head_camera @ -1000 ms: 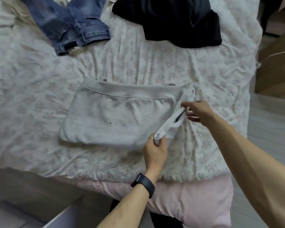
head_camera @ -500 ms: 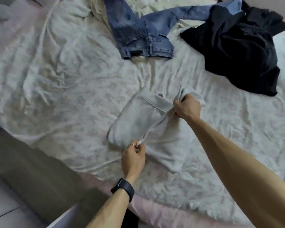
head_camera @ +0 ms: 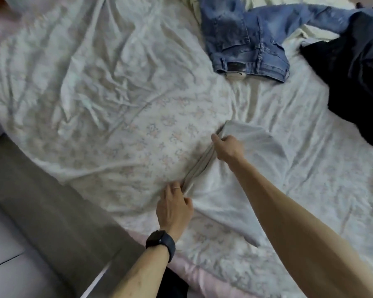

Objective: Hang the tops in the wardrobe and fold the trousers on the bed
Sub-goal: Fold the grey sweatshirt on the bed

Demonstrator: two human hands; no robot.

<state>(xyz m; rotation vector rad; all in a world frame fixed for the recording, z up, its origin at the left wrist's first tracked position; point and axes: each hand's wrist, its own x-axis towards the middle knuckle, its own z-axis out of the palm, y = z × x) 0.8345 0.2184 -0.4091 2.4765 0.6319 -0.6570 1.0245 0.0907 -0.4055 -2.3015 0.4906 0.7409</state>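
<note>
Rumpled floral sheeting covers the bed (head_camera: 116,104), and the grey trousers (head_camera: 256,147) lie close to its near edge, toward the right. A second ago they were a wide, flat rectangle with both hands pinching one short end. That end has since been carried across the rest, so the cloth is now doubled into a narrower packet. The left hand (head_camera: 174,203), with a dark watch (head_camera: 160,241) on its wrist, pinches the nearer end of the gathered fold. The right hand (head_camera: 228,147) has its fingers closed round the farther end, and the fold is drawn taut between them. This pair looks nearly folded. It probably needs only laying down and smoothing, since the fold is bunched rather than flat. The blue jeans (head_camera: 246,46) are unfolded near the far edge, and a black garment (head_camera: 353,72) is heaped at the right edge, so most of the task is not yet done.
</note>
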